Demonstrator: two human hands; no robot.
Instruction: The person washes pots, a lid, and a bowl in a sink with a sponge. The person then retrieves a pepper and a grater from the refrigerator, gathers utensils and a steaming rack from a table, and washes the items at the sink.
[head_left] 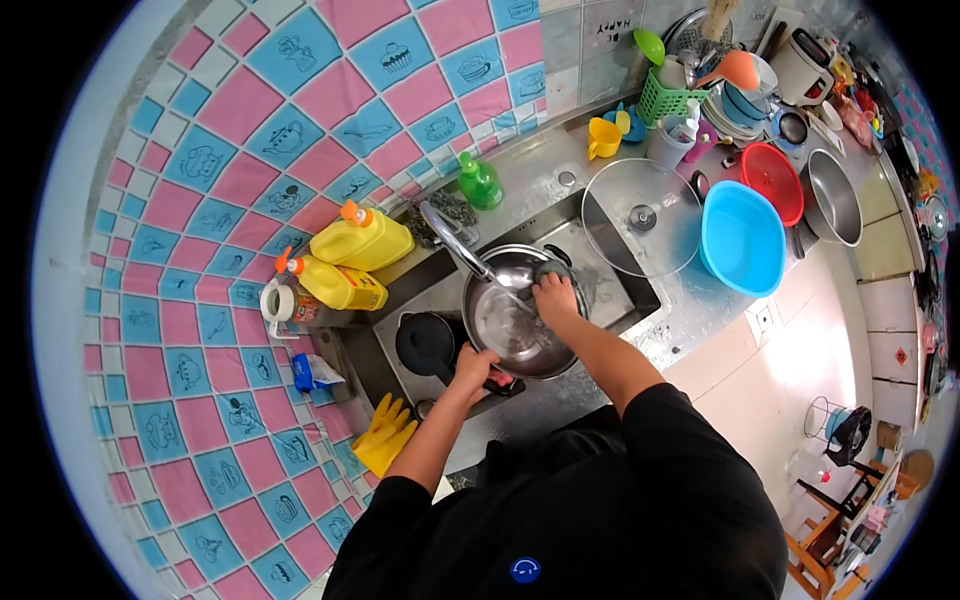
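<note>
A shiny steel pan sits tilted in the sink under the tap, and water runs into it. My left hand is closed on the pan's near-left edge, by its dark handle. Inside the pan, against its right wall, my right hand presses a dark grey scouring pad, mostly covered by the fingers. A black pan lies in the sink's left part, beside my left hand.
Yellow detergent jugs and a green bottle stand behind the sink. Yellow gloves hang at the left. A glass lid, blue basin, red basin and steel bowl occupy the right counter.
</note>
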